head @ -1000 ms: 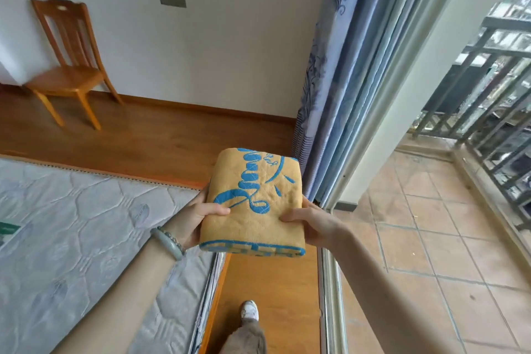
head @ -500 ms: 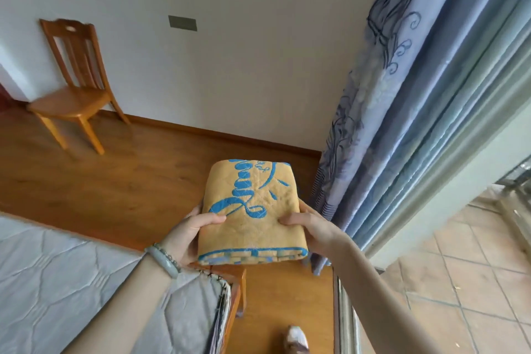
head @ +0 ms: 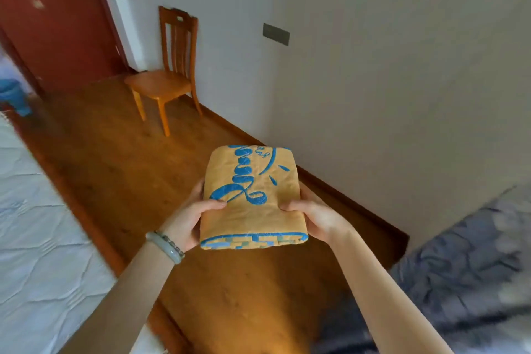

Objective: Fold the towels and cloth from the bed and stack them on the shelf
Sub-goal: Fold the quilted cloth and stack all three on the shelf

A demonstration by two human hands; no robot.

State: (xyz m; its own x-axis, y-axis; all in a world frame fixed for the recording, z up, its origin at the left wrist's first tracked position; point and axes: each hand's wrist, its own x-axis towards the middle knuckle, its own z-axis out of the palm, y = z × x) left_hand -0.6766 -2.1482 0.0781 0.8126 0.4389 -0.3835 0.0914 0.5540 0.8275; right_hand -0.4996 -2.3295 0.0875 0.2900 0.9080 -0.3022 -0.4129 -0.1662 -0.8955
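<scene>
open wood floor (head: 120,181) ahead; chair (head: 166,77) by wall, mattress (head: 34,238) left, curtain (head: 471,261) right.

A folded towel (head: 253,198) was seen as a thick, compact rectangle of orange-yellow cloth, its top face marked with blue looping script and a few short blue strokes. Its near end was trimmed with a blue band patterned in pale blocks. It was held roughly flat, top face up and long axis pointed away, above the wooden floor (head: 120,181). It was gripped at its sides by the left hand (head: 186,218) and the right hand (head: 316,215), with thumbs pressed on top.
</scene>
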